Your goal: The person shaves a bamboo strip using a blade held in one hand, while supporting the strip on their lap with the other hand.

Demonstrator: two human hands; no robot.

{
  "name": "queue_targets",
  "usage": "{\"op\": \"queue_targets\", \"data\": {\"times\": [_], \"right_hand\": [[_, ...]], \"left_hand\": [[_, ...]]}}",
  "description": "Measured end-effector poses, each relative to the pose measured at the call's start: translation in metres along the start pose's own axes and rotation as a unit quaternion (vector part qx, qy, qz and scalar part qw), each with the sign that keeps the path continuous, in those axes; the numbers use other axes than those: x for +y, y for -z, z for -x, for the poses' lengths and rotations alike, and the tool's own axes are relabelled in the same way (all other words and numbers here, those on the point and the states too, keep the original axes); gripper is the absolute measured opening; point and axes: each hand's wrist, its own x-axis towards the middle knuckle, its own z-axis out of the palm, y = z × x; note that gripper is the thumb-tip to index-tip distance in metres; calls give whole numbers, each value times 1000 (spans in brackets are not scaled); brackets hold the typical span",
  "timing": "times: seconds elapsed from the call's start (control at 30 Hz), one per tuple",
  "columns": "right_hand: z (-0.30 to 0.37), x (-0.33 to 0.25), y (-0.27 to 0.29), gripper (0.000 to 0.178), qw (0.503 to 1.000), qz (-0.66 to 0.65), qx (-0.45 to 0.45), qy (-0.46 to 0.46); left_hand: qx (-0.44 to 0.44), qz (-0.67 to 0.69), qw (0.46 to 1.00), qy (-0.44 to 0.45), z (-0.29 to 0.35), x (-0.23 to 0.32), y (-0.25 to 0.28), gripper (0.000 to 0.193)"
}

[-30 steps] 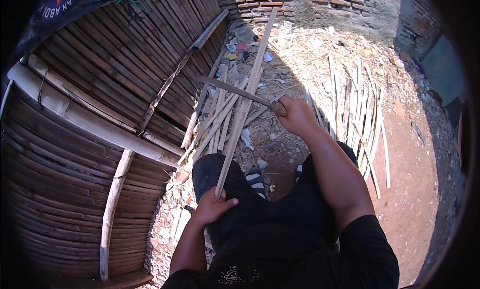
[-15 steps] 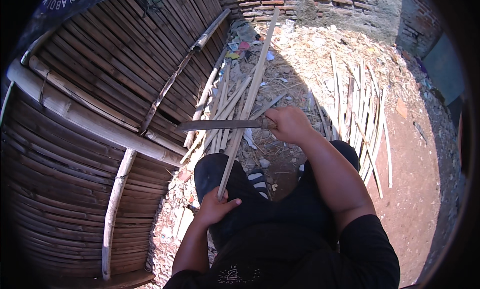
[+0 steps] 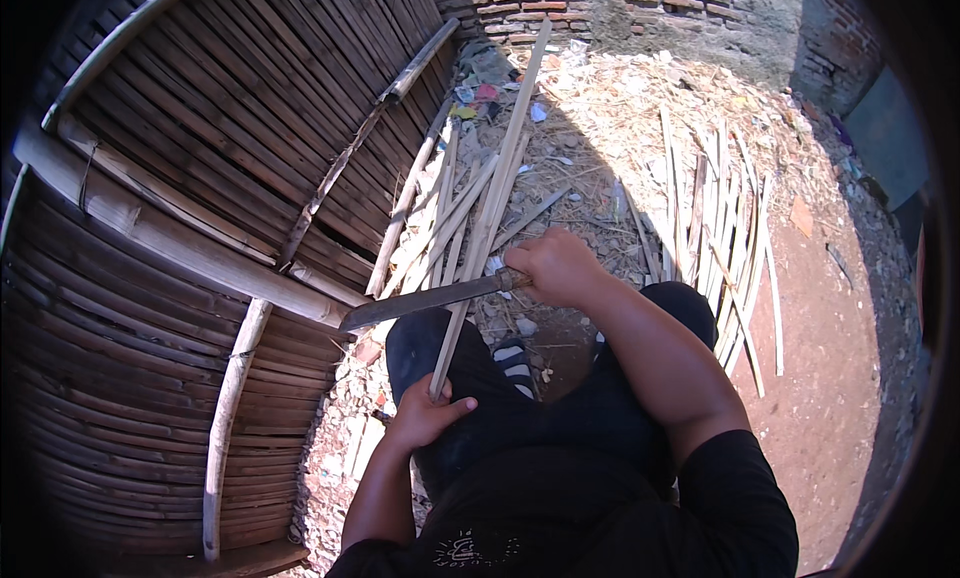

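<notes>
My left hand (image 3: 427, 415) is closed round the near end of a long pale bamboo strip (image 3: 493, 204), over my left thigh. The strip slants away from me, up toward the brick wall. In my right hand (image 3: 558, 267) I grip a machete (image 3: 425, 302) by its wooden handle. Its long dark blade lies crosswise over the strip, with the tip toward the left near the bamboo wall. Whether the edge touches the strip I cannot tell.
A slatted bamboo wall (image 3: 215, 168) with thick poles stands close on my left. Loose strips (image 3: 440, 223) lie beside it. Another pile of strips (image 3: 735, 238) is on the ground to the right. A brick wall (image 3: 640, 3) closes the far side; litter and straw cover the ground.
The machete has come nearer to me along the strip, and its tip has swung lower. My left hand still holds the strip's end, almost in the same place.
</notes>
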Motion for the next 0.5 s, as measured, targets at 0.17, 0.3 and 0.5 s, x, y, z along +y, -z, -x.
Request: {"op": "queue_targets", "data": {"times": [0.17,0.3,0.5], "right_hand": [[-1,2,3,21,999,-14,44,10],[7,24,17,21,975,-59,115,-180],[9,46,26,24,951,-98,103,-274]], "left_hand": [[-2,0,1000,1,1,1,0,49],[-11,-10,1000,-4,0,5,1,48],[-16,23,1000,-7,-1,0,-1,47]]}}
